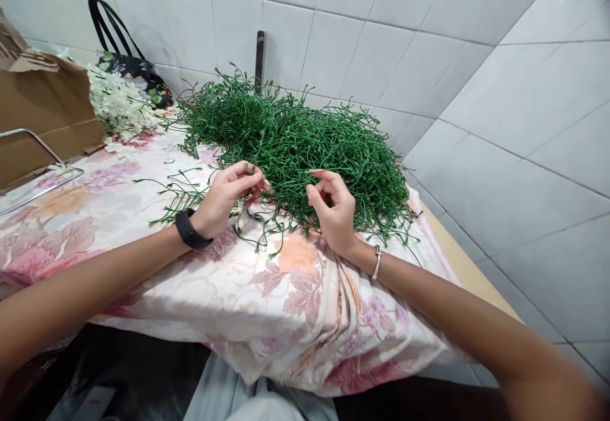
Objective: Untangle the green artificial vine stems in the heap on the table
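White tiled wall [328,40] at the far side and right; desk [190,294] under a floral cloth. Left to right:

Far left: torn cardboard box [42,106], bent metal wire [19,131] in front of it. Just right of the box, heap of white flowers [119,103], dark patterned bag [157,84] behind, against the wall.

Then a small loose batch of green stems [174,199], fanned out on the cloth, partly behind the left wrist. Left hand [238,189], black band [190,229] on the wrist: thumb and index pinched on a thin green stem. A few more strands lie just below that hand.

Centre to right: big tangled green pile [305,135], metal strip [260,59] on the wall behind it. Right hand [336,208], bracelet [377,262] on the wrist, at the pile's near edge: thumb and index apart, narrow gap, no stem seen between.

Progress, my read: only the small batch sits apart; the bulk is in the pile. Flowers and stems are separate; can't see any joined. No count possible.
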The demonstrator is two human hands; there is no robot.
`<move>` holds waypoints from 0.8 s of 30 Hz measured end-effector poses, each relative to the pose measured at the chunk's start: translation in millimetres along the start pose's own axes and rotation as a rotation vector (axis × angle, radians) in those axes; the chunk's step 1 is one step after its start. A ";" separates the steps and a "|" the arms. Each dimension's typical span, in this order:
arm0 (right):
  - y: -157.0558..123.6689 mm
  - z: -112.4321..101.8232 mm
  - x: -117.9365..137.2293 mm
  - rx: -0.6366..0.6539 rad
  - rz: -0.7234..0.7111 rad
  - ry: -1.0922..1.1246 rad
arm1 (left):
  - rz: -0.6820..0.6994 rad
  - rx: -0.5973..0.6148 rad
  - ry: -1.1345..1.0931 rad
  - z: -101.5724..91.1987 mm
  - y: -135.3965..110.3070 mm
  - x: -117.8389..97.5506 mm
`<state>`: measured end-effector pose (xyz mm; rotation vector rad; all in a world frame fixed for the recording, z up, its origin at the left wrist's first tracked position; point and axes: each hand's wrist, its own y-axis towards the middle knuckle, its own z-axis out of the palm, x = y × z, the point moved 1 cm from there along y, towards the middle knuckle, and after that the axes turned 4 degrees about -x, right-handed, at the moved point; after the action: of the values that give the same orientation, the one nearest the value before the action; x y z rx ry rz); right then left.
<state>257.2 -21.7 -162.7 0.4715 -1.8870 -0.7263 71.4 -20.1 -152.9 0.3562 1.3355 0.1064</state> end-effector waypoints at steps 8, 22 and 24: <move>-1.3 0.3 6.4 0.152 -0.135 -0.154 | 0.037 0.041 0.098 5.0 -2.5 -0.9; -0.2 -0.5 -1.1 -0.151 -0.066 -0.058 | 0.062 -0.119 0.041 0.6 0.5 0.3; -0.1 -0.2 -1.3 -0.081 -0.061 0.036 | 0.098 -0.152 0.075 0.6 0.1 0.6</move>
<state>257.9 -21.1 -163.6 0.4891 -1.8089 -0.8264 72.1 -20.0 -153.3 0.2912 1.3750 0.3037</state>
